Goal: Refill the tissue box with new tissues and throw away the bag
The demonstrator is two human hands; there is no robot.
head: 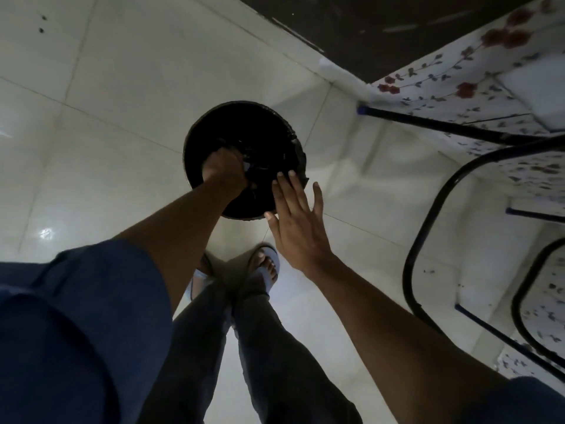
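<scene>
A round black bin (211,123) with a dark liner stands on the white tiled floor in front of my feet. My left hand (225,172) reaches down inside it, fingers curled around a crumpled, shiny bit of plastic bag (250,168) that is hard to make out in the dark. My right hand (295,221) hovers flat and open over the bin's near right rim, fingers spread, holding nothing. The tissue box is not in view.
A table with a floral cloth (477,87) and black metal legs (437,125) stands at the right, with curved black frame tubes (428,221) below it. A dark strip (382,29) runs along the top. My sandalled feet (269,270) are just behind the bin.
</scene>
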